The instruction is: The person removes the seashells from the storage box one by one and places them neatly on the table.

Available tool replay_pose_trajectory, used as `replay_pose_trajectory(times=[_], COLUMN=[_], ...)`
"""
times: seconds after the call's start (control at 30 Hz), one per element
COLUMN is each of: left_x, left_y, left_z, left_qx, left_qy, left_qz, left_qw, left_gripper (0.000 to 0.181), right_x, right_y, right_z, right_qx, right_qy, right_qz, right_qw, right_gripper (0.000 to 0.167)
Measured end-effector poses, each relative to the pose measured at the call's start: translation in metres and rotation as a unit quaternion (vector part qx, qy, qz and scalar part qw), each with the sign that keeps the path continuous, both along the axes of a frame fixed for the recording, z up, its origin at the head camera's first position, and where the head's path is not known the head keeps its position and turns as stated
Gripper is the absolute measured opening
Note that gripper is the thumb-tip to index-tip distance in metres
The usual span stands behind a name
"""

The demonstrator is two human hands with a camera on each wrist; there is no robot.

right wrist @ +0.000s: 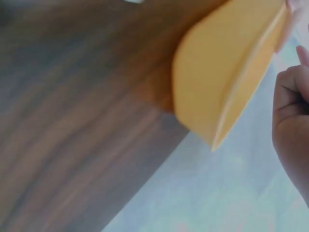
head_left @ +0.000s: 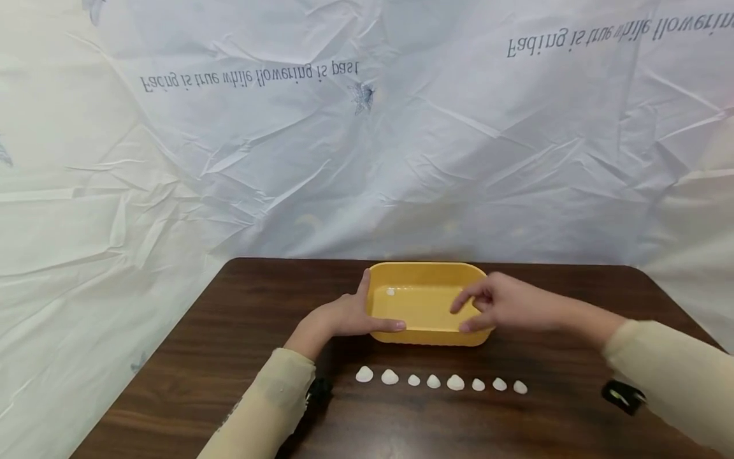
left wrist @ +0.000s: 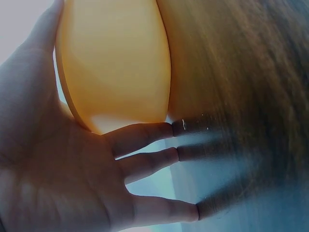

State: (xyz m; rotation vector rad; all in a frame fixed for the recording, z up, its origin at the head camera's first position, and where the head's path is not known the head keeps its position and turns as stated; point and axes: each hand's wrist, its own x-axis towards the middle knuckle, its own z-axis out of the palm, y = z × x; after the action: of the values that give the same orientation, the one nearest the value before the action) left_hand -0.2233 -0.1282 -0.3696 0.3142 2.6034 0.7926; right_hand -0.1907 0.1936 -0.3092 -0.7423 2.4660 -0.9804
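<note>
A yellow plastic basin [head_left: 425, 336] stands near the far edge of the table. Inside, by its far left corner, lies one small white piece [head_left: 390, 291]. My left hand [head_left: 350, 315] rests against the basin's left end with fingers spread; in the left wrist view its straight fingers [left wrist: 147, 158] reach down to the table. Over the basin's right end hovers my right hand [head_left: 504, 305], slightly blurred, index finger and thumb apart, nothing visible between them. Several white shell-like pieces [head_left: 455, 382] lie in a row in front of the basin.
The dark wooden table [head_left: 241, 331] carries the basin and the row. Behind it hangs a wrinkled white sheet [head_left: 367, 178] with printed lettering. A black device [head_left: 622, 396] sits at my right sleeve.
</note>
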Motion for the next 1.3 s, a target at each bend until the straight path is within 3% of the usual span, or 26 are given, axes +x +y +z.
replay_pose_trajectory(times=[0.17, 0.27, 0.43, 0.57, 0.87, 1.13, 1.3], left_x=[0.000, 0.000, 0.000, 0.000, 0.000, -0.001, 0.000], left_y=[0.001, 0.001, 0.002, 0.002, 0.000, -0.001, -0.001], left_z=[0.001, 0.001, 0.002, 0.003, 0.002, 0.002, 0.003], left_qx=[-0.015, -0.015, -0.025, -0.034, -0.029, -0.025, -0.017], left_qy=[0.003, -0.002, -0.002, 0.001, -0.007, -0.001, -0.004], left_qz=[0.007, 0.006, 0.001, -0.001, -0.002, -0.009, -0.009], left_qw=[0.9999, 0.9999, 0.9997, 0.9994, 0.9996, 0.9996, 0.9998], left_gripper=[0.146, 0.147, 0.147, 0.147, 0.146, 0.145, 0.145], right_x=[-0.038, -0.057, -0.079, -0.092, -0.104, -0.105, -0.107], right_y=[-0.032, -0.048, -0.068, -0.080, -0.096, -0.105, -0.107], right_z=[0.004, -0.001, -0.011, -0.021, -0.048, -0.057, -0.058], right_qx=[-0.030, -0.039, -0.016, -0.012, -0.015, 0.014, 0.009], right_qy=[-0.062, -0.075, -0.075, -0.099, -0.135, -0.115, -0.131], right_qz=[-0.028, -0.036, -0.041, -0.049, -0.063, -0.056, -0.069], right_qw=[0.9973, 0.9958, 0.9962, 0.9938, 0.9887, 0.9916, 0.9890], right_gripper=[0.043, 0.047, 0.051, 0.052, 0.056, 0.052, 0.048])
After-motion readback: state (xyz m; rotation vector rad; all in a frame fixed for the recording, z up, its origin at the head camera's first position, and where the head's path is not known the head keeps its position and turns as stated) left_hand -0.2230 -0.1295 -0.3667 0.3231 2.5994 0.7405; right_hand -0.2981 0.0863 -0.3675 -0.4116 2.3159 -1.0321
